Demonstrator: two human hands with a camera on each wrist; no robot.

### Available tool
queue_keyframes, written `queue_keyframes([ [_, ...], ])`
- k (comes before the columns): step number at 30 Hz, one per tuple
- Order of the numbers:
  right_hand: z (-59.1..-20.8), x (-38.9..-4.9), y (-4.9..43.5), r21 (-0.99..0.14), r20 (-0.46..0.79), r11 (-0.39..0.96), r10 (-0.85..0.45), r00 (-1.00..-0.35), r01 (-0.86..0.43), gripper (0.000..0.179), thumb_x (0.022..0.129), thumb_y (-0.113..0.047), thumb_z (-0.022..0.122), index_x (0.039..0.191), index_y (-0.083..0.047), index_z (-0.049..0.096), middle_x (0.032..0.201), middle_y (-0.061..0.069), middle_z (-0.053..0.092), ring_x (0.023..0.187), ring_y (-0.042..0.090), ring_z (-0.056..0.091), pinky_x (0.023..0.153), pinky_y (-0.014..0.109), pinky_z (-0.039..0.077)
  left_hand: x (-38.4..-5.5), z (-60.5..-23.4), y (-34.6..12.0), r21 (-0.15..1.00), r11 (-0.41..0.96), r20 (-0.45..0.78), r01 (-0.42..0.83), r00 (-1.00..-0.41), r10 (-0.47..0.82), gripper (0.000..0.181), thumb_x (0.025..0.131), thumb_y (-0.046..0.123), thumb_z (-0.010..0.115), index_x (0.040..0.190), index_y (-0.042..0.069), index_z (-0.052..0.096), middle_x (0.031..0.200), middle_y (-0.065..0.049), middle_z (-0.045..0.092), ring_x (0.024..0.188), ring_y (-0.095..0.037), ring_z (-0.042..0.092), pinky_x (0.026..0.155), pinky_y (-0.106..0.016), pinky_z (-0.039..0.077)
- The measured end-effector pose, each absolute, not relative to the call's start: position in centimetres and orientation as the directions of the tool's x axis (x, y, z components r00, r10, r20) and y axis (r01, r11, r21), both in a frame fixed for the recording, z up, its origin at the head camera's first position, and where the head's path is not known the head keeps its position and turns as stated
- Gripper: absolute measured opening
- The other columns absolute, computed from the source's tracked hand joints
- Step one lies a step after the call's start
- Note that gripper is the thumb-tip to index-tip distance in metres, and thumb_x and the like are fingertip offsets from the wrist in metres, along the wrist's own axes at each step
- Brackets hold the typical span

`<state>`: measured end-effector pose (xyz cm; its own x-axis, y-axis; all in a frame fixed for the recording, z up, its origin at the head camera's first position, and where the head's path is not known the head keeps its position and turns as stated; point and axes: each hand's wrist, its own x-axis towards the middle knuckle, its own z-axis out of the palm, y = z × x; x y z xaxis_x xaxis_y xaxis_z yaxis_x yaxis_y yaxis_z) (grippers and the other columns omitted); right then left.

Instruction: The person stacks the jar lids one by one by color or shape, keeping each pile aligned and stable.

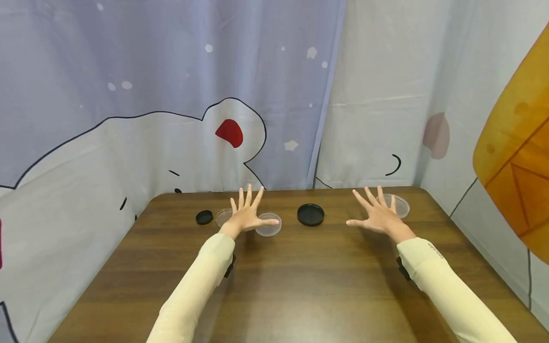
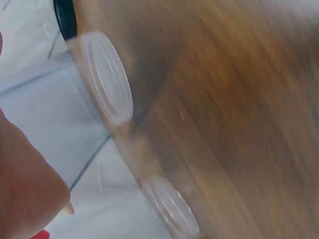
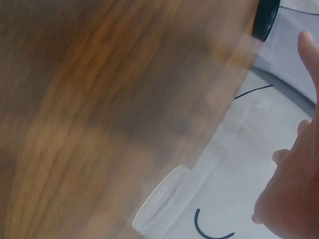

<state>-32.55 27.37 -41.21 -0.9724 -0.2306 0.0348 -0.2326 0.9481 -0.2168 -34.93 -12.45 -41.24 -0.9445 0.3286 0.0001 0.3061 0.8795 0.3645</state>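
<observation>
My left hand (image 1: 247,217) is held out over the far part of the table, fingers straight and spread, holding nothing. Its thumb overlaps a shallow frosted round dish (image 1: 268,230) in the head view. Partly hidden behind the same hand is a clear round dish (image 1: 223,218). Farther left lies a small black round lid-like disc (image 1: 204,217). Between the hands sits a larger black shallow round dish (image 1: 310,215). My right hand (image 1: 378,215), likewise spread and holding nothing, partly covers another clear round dish (image 1: 401,207). That dish also shows in the right wrist view.
The brown wooden table (image 1: 274,290) ends at a back edge just beyond the dishes. A printed curtain (image 1: 274,62) hangs behind it and along both sides. Dark wrist straps (image 1: 403,269) show beneath the sleeves.
</observation>
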Motion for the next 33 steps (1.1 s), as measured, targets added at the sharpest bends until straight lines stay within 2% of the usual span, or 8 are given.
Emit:
queue_keyframes([
  [8, -41.3, -31.8, 26.0, -0.276, 0.082, 0.915, -0.284, -0.955, -0.295, 0.108, 0.077, -0.064, 0.069, 0.158, -0.027, 0.008, 0.163, 0.022, 0.01, 0.146, 0.053, -0.01, 0.107, 0.076, -0.011, -34.3, -41.4, -9.5, 0.477, 0.795, 0.042, 0.376, -0.913, 0.406, 0.13, 0.067, 0.08, 0.066, 0.157, 0.019, -0.007, 0.162, -0.011, -0.021, 0.147, -0.039, -0.025, 0.115, -0.066, -0.011],
  [15, -40.9, -31.6, 26.6, -0.384, 0.061, 0.887, -0.252, -0.966, -0.256, 0.111, 0.078, -0.061, 0.071, 0.158, -0.023, 0.004, 0.163, 0.023, 0.004, 0.145, 0.052, -0.017, 0.105, 0.077, -0.014, -34.3, -41.8, -6.1, 0.562, 0.712, 0.086, 0.422, -0.886, 0.456, 0.137, 0.062, 0.081, 0.069, 0.157, 0.015, -0.005, 0.164, -0.009, -0.018, 0.148, -0.038, -0.023, 0.119, -0.062, -0.007],
  [20, -40.2, -31.4, 28.1, -0.444, 0.08, 0.872, -0.192, -0.978, -0.207, 0.116, 0.077, -0.063, 0.071, 0.158, -0.025, -0.002, 0.163, 0.022, 0.0, 0.145, 0.051, -0.019, 0.105, 0.077, -0.014, -34.5, -42.2, -2.9, 0.609, 0.653, 0.134, 0.451, -0.869, 0.476, 0.133, 0.065, 0.074, 0.073, 0.158, 0.016, -0.003, 0.165, -0.007, -0.015, 0.15, -0.038, -0.017, 0.119, -0.064, 0.002],
  [28, -40.2, -31.8, 30.6, -0.562, 0.083, 0.813, -0.13, -0.988, -0.154, 0.12, 0.079, -0.058, 0.071, 0.156, -0.023, -0.014, 0.163, 0.022, -0.009, 0.142, 0.054, -0.022, 0.104, 0.079, -0.009, -34.7, -42.9, 2.7, 0.709, 0.572, 0.194, 0.413, -0.894, 0.405, 0.125, 0.07, 0.049, 0.083, 0.158, 0.019, 0.0, 0.166, -0.002, -0.004, 0.152, -0.036, -0.001, 0.117, -0.063, 0.011],
  [30, -40.1, -32.3, 31.8, -0.611, 0.06, 0.784, -0.094, -0.994, -0.111, 0.12, 0.081, -0.058, 0.07, 0.153, -0.026, -0.02, 0.162, 0.02, -0.014, 0.142, 0.055, -0.023, 0.103, 0.081, -0.006, -35.1, -43.1, 5.0, 0.767, 0.517, 0.212, 0.379, -0.911, 0.354, 0.123, 0.07, 0.048, 0.085, 0.158, 0.022, 0.003, 0.167, 0.0, 0.003, 0.151, -0.033, 0.006, 0.117, -0.061, 0.014],
  [33, -40.4, -32.9, 34.3, -0.684, 0.031, 0.727, -0.057, -0.998, -0.063, 0.123, 0.084, -0.054, 0.068, 0.148, -0.025, -0.032, 0.161, 0.02, -0.018, 0.14, 0.054, -0.026, 0.101, 0.082, -0.004, -35.6, -43.6, 9.0, 0.862, 0.415, 0.209, 0.291, -0.95, 0.233, 0.119, 0.068, 0.046, 0.086, 0.158, 0.025, 0.01, 0.162, -0.001, 0.021, 0.144, -0.026, 0.019, 0.116, -0.055, 0.022],
])
